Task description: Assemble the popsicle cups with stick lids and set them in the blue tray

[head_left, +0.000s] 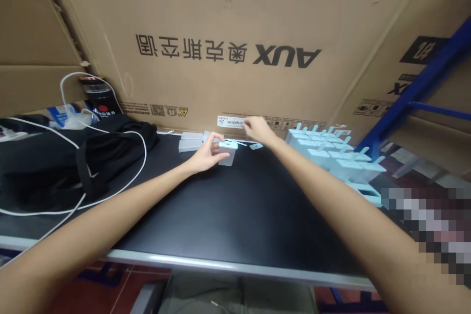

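My left hand [209, 154] is closed round a small translucent popsicle mold [226, 158] with a light blue lid, upright on the black tabletop. My right hand [259, 130] hovers behind and to the right of it, fingers curled together; whatever they pinch, if anything, is too small or hidden to name. Below that hand lie a loose light blue lid [256, 146] and a thin light blue stick [241, 143]. Several translucent mold cups [190, 144] lie just left of my left hand.
Several light blue popsicle molds with upright sticks [334, 149] stand at the right. A black bag [110, 152] and a looping white cable [143, 157] cover the left side. A large cardboard box [228, 19] walls off the back. A blue metal frame [415, 93] rises at right.
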The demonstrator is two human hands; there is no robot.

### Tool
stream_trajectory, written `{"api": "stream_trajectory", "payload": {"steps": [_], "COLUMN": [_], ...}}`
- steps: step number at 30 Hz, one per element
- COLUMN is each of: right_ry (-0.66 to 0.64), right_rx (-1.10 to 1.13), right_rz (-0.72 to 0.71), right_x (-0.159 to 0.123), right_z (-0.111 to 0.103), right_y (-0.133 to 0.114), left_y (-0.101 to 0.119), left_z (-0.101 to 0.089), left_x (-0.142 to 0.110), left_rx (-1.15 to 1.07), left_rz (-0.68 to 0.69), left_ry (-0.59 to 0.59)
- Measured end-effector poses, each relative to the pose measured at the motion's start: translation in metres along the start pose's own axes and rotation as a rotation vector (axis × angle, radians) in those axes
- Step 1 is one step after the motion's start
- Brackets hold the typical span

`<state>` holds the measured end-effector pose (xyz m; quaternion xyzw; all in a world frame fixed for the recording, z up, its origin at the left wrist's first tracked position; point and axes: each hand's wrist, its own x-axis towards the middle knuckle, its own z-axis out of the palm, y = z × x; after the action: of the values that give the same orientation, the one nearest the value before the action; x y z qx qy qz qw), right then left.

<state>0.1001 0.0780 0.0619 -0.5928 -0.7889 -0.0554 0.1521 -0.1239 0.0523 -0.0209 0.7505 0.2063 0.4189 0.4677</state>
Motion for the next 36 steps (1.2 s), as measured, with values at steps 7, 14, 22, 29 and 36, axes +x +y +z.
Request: {"api": "stream_trajectory", "payload": {"steps": [7,14,22,29,36], "right_ry": [0.115,0.081,-0.064,-0.235,-0.328], "right_rx": [0.802,0.755,0.462,0.313,0.147], "right_rz": [-0.26,-0.267,-0.381,-0.45,-0.454], "right_x": [-0.021,-0.035,-0.039,-0.029,-0.023], "right_z": [-0.028,-0.027,-0.012,-0.03,-0.04], "right_y": [-0.029,-0.036,-0.036,-0.036,-0.053], "left_y": [-0.007,-0.005,-0.007,-0.009,-0.015], "left_z": [0.003,0.006,0.006,0.01,0.009], "left_x": [0.004,0.003,0.003,0.0,0.0], "left_rx": [-0.063,-0.07,-0.073,0.009,0.073], "left_rz": [0.0,-0.039,0.025,0.128,0.125], "left_ry": [0.001,0.02,0.006,0.003,0.004]}}
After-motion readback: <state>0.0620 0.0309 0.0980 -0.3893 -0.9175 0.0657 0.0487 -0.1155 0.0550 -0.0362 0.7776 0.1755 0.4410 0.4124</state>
